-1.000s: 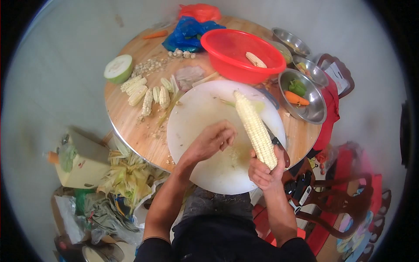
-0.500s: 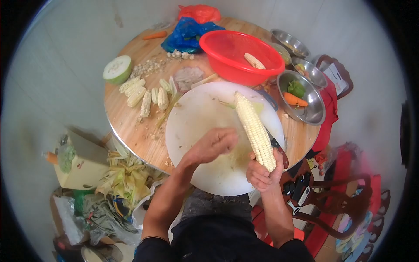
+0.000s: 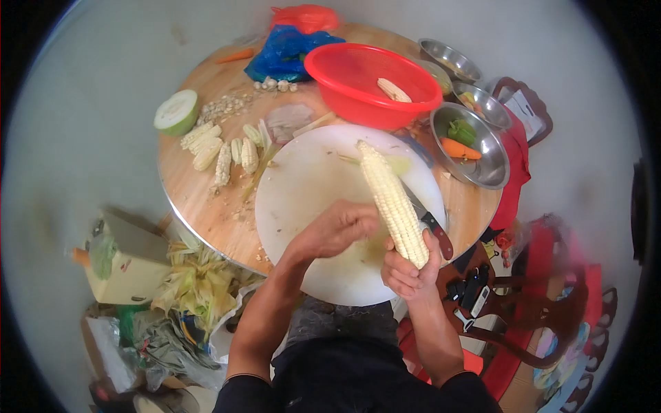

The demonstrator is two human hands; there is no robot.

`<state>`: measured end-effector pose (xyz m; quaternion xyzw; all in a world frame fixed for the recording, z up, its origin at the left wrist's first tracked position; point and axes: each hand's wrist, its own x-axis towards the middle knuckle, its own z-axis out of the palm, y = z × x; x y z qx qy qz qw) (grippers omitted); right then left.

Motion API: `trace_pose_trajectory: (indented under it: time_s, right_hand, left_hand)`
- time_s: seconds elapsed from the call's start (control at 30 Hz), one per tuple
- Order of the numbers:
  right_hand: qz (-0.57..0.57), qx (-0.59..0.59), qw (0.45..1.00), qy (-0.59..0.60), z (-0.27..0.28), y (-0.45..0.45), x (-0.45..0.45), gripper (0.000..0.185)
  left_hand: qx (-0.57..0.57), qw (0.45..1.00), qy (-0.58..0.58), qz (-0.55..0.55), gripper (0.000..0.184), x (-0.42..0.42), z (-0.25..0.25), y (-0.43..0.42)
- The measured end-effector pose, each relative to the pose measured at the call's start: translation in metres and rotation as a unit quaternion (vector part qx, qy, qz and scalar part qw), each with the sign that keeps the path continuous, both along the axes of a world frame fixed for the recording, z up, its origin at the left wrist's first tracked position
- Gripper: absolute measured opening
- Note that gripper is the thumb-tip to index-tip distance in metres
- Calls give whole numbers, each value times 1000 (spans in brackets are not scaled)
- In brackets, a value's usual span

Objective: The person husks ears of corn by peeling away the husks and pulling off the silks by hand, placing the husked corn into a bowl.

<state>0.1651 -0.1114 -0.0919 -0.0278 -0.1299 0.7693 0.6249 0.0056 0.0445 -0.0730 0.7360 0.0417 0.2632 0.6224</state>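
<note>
My right hand is wrapped around the lower end of a husked pale corn cob, which tilts up and leftward above the round white cutting board. Just left of the cob, my left hand is closed with its fingers curled; whatever they may hold is too small to make out. A knife with a dark red-brown handle lies on the board's right side, its blade partly hidden behind the cob. A few green scraps rest near the cob's tip.
A red basin holding another cob stands behind the board. Steel bowls sit at right, one with a carrot and green pepper. Short cob pieces, a cut melon and a blue bag are on the table; husks lie below left.
The whole view has shifted slightly, and the knife shows more from behind the cob. My right hand keeps its hold on the cob; my left hand stays curled, now closer to it.
</note>
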Motion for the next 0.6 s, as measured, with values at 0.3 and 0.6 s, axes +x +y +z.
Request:
trace_pose_trajectory:
  time_s: [0.3, 0.6]
  right_hand:
    - [-107, -5, 921, -374, 23, -2, -1, 55]
    - [-285, 39, 620, -731, 22, 9, -28, 50]
  left_hand:
    - [51, 977, 192, 82, 55, -25, -10, -21]
    - [-409, 894, -183, 14, 72, -16, -10, -31]
